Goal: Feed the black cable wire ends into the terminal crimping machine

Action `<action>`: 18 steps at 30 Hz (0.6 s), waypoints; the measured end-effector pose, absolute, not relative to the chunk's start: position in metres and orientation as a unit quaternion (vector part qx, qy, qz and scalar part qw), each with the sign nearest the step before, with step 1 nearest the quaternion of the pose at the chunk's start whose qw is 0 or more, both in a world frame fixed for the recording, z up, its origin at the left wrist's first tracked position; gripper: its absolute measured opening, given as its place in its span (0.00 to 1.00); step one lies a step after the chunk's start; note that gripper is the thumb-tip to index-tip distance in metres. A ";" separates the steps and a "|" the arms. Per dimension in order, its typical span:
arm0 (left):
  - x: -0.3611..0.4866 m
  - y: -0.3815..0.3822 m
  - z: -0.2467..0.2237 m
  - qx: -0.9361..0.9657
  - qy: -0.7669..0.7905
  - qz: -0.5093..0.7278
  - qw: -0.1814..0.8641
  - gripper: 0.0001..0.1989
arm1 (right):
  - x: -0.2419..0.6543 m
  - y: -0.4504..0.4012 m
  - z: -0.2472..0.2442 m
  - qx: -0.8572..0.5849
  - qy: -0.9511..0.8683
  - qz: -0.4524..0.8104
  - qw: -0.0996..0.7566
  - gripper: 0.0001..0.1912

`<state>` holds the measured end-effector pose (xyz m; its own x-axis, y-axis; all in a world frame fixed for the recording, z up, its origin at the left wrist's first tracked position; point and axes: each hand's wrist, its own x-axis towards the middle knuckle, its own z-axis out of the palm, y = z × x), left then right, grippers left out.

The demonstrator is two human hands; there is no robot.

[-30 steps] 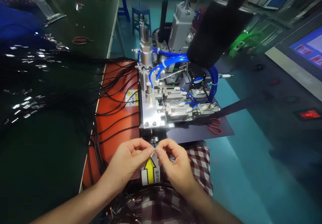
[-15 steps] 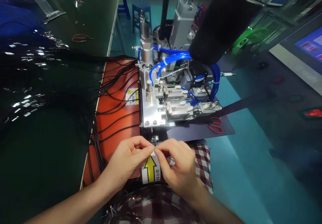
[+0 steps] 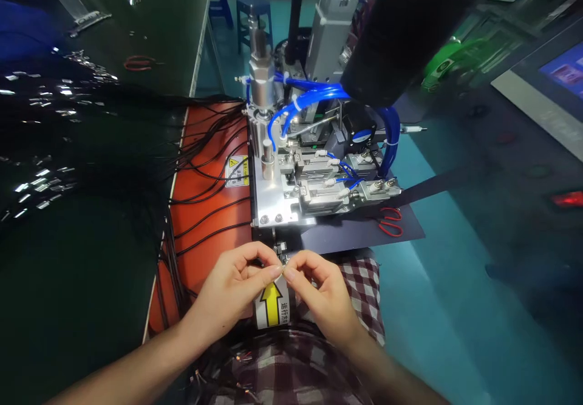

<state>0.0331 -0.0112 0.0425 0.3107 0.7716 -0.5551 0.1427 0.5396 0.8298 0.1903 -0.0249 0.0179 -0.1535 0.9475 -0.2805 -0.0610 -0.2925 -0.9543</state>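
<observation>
My left hand (image 3: 239,283) is closed in a pinch, thumb against fingertip. Facing it, my right hand (image 3: 324,292) pinches too, and the fingertips of both almost meet. Whatever lies between them is too small to make out. Just below the fingertips is a white label with a yellow arrow (image 3: 272,305). Beyond the hands stands a metal machine (image 3: 273,204) with silver clamps and blue air tubes (image 3: 319,96). Stripped wire ends (image 3: 243,356) show near my lap, on the checked cloth.
Black cables (image 3: 209,232) run across the orange surface (image 3: 195,177) left of the machine. Red-handled scissors (image 3: 390,221) rest on the dark plate at right. Another red-handled tool (image 3: 139,63) lies on the dark green table. A black cylinder (image 3: 405,40) hangs over the machine.
My right hand's fingers have shifted, with the thumb now up beside the fingertip. The fingertips have moved slightly right. The whole view has shifted a little.
</observation>
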 end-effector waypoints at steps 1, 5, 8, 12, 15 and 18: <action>0.032 -0.010 0.042 0.452 0.542 0.227 0.671 0.09 | 0.192 -0.023 0.017 -0.509 -0.437 0.622 0.403 0.09; 0.026 -0.005 0.034 0.668 0.538 0.249 0.450 0.03 | 0.197 -0.010 0.009 -0.526 -0.443 0.617 0.382 0.09; 0.023 -0.002 0.024 0.756 0.509 0.252 0.327 0.08 | 0.200 0.002 0.001 -0.534 -0.452 0.612 0.369 0.09; 0.021 0.001 0.013 0.806 0.474 0.246 0.255 0.12 | 0.203 0.011 -0.009 -0.533 -0.453 0.611 0.369 0.09; 0.019 0.002 0.010 0.836 0.456 0.217 0.217 0.14 | 0.204 0.014 -0.013 -0.532 -0.450 0.615 0.370 0.08; 0.017 0.002 0.010 0.853 0.443 0.201 0.191 0.14 | 0.205 0.015 -0.015 -0.531 -0.449 0.617 0.368 0.08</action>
